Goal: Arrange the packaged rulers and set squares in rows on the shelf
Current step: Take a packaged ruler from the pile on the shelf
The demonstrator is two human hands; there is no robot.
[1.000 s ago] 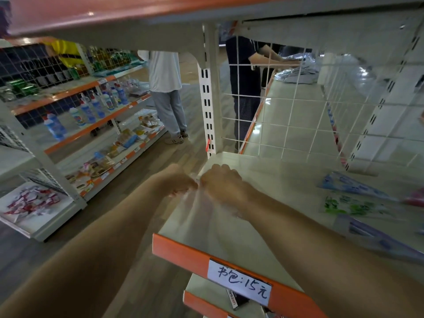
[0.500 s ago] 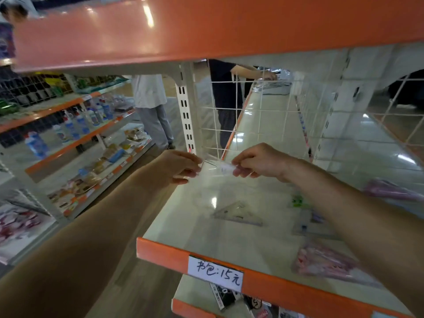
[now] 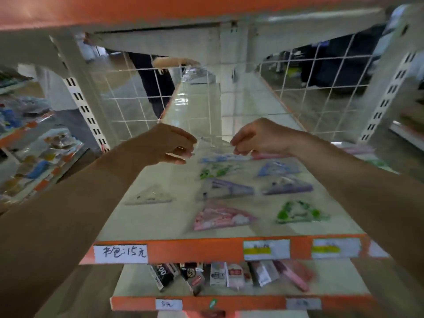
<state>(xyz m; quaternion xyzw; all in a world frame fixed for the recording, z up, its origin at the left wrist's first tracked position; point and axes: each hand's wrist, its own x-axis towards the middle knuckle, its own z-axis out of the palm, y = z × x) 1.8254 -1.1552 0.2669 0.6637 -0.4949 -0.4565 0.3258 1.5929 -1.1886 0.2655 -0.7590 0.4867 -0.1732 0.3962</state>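
Both hands are up off the shelf (image 3: 160, 226) since a second ago. Edge tag (image 3: 120, 253) reads "书包:15元". A bare set square (image 3: 149, 196) lies loose. The left hand (image 3: 174, 145) and right hand (image 3: 259, 138) pinch a clear packet (image 3: 212, 146) between them, above rows of coloured packets (image 3: 222, 216).

A white wire grid (image 3: 321, 95) backs the orange-edged shelving (image 3: 195, 249) between perforated white uprights (image 3: 85, 109). Wood-look floor (image 3: 128, 97) shows beyond it; another stocked rack (image 3: 34, 157) stands left.

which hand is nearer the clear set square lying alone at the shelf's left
Left. The left hand is just behind the clear set square; the right hand is farther right.
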